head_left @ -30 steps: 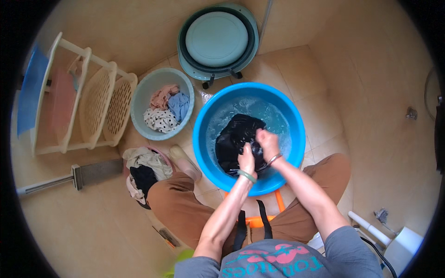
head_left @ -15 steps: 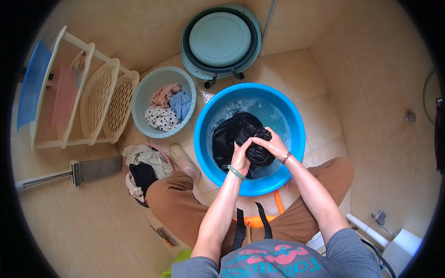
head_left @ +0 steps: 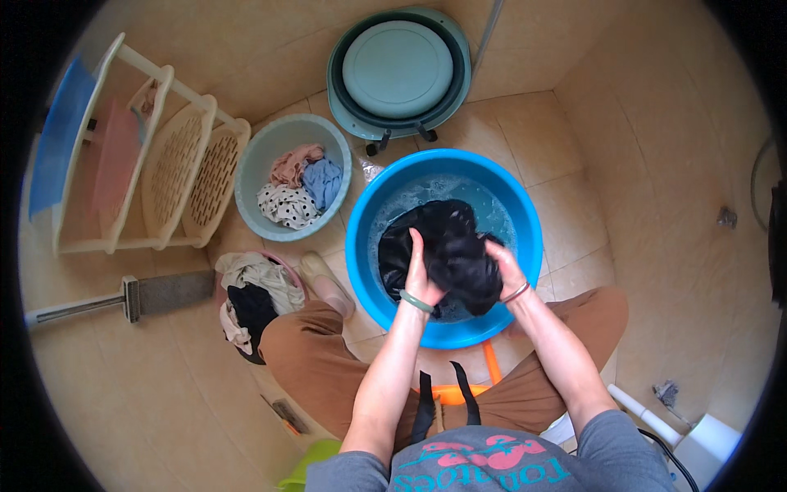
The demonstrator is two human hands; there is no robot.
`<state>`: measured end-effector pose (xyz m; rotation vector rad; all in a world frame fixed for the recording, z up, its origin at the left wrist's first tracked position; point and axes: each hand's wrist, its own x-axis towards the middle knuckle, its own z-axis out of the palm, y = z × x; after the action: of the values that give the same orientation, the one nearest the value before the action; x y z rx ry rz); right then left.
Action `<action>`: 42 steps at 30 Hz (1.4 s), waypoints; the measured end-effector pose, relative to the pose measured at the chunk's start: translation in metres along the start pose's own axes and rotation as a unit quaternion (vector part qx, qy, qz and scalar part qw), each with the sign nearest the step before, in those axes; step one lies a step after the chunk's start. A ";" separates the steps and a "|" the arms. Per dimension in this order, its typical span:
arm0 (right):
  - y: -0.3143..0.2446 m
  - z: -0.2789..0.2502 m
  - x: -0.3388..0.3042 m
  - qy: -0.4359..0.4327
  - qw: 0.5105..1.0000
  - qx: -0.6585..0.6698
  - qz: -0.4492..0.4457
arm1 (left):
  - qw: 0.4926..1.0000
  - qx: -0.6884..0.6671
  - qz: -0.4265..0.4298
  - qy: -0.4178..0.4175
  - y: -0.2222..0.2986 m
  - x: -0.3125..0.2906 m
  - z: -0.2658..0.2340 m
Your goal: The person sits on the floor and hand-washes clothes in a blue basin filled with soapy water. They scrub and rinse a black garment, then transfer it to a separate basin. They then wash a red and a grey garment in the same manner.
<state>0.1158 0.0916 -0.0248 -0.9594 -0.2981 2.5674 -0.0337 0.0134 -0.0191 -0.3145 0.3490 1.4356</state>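
A bundled wet black garment [head_left: 459,254] is held between my two hands over the soapy water of a bright blue basin [head_left: 525,238]. My left hand [head_left: 421,275] grips its near left side, thumb pointing up and fingers hidden behind the cloth. On the right edge of the bundle, my right hand [head_left: 508,272] grasps the fabric, slightly smeared by motion. Part of the dark cloth spreads into the suds at the basin's left. A green bangle circles my left wrist, and a thin band my right.
A pale basin [head_left: 246,193] of clothes stands left of the blue one; a pink basin [head_left: 297,279] heaped with clothes sits nearer. Beyond are folded green tubs [head_left: 398,70]. At left stand a cream rack [head_left: 176,180] and a flat mop [head_left: 172,293]. A white brush holder [head_left: 709,443] is at lower right.
My hands have moved apart, from nearly touching to opposite sides of the bundle. The black garment has loosened and spread wider between them.
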 end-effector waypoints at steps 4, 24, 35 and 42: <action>0.023 0.016 -0.007 0.037 0.950 -0.276 -0.142 | 0.995 -0.023 -0.022 0.092 0.007 0.012 -0.048; 0.075 0.068 -0.015 0.033 0.567 -0.747 -0.346 | 0.869 0.323 0.265 0.264 -0.016 0.007 -0.091; 0.025 -0.072 0.061 0.293 0.883 -0.292 -0.223 | 0.939 0.146 0.202 0.235 -0.020 -0.003 -0.032; 0.005 0.011 0.024 0.060 0.832 -0.481 -0.270 | 0.983 0.095 0.120 0.098 -0.014 0.001 -0.030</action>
<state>0.0904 0.0962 -0.0320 -1.0967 -1.6590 1.7372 -0.0206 0.0007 -0.0468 -0.2654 0.6992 1.5971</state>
